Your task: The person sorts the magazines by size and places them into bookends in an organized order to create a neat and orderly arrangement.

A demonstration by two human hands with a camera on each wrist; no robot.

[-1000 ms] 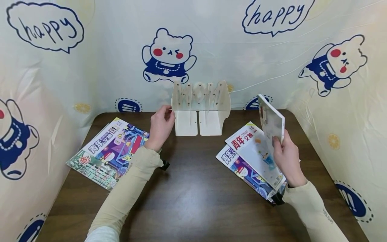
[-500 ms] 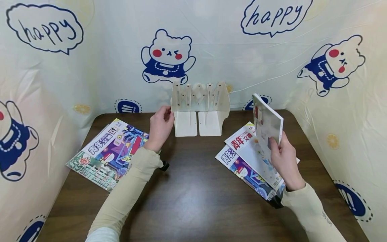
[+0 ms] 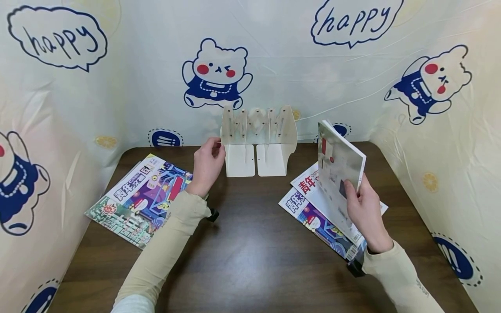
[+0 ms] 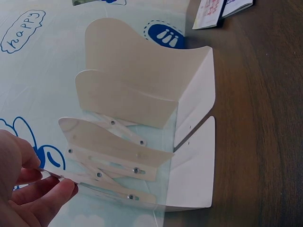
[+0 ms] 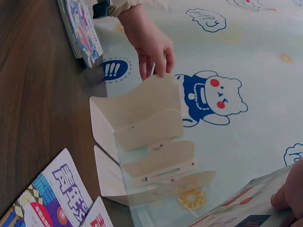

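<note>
looking at the head view first: right hand (image 3: 365, 208) holds a thin magazine (image 3: 338, 167) upright by its lower right corner, thumb on the front cover, fingers behind, lifted over the right stack of magazines (image 3: 313, 206) on the table (image 3: 250, 256). left hand (image 3: 207, 163) pinches the leftmost upright plate of the white accordion book stand (image 3: 258, 139) at the back of the table. another stack of magazines (image 3: 142, 195) lies to the left.

handling call: magazine looks light, floppy and glossy, so a corner pinch will probably let it sag or slip. a grip nearer the spine or mid-edge would keep it flat. stand looks like thin sheet, light enough to slide on the wood, hence worth bracing at the end plate.

left wrist view: fingertips (image 4: 59, 189) and thumb close narrowly on the top edge of the nearest plate. riveted scissor links join the plates and the base flaps sit flat on the table.

right wrist view: stand (image 5: 142, 137) seen from its right end, left hand (image 5: 151, 45) on the far plate. magazine corner (image 5: 246, 208) shows at the bottom edge with a fingertip on it; rest of the grip is out of frame, can't tell more from here.
</note>
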